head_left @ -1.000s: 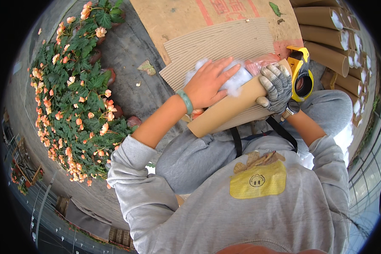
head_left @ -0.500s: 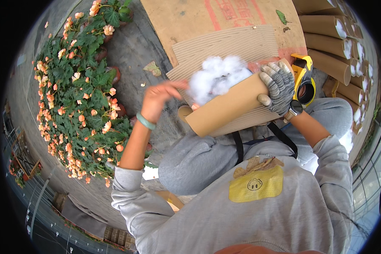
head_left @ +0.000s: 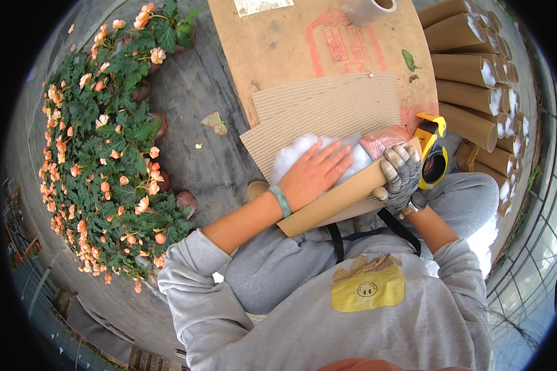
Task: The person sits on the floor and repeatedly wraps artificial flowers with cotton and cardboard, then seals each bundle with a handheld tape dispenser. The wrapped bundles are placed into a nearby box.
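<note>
My left hand (head_left: 314, 175), bare and with a green bangle at the wrist, lies flat on a wad of white cotton-like stuffing (head_left: 289, 157), its fingers stretched out. My right hand (head_left: 402, 176), in a grey knit glove, grips a sheet of corrugated cardboard (head_left: 328, 202) whose near side is curled up along the stuffing. Beside the gloved fingers, at the end of the stuffing, sits a reddish bundle in clear plastic (head_left: 385, 141); whatever the stuffing covers is hidden. A yellow and black tape dispenser (head_left: 434, 154) is just right of the glove.
Ahead, a large cardboard board (head_left: 278, 49) carries stacked corrugated sheets (head_left: 346, 99) and a tape roll (head_left: 368, 9). Several cardboard tubes with white stuffing (head_left: 461, 68) lie on the right. Potted plants with peach flowers (head_left: 99, 167) line the left.
My left hand has come down from the left onto the stuffing. My right hand keeps its grip on the cardboard. The view has shifted, showing more of the board ahead.
</note>
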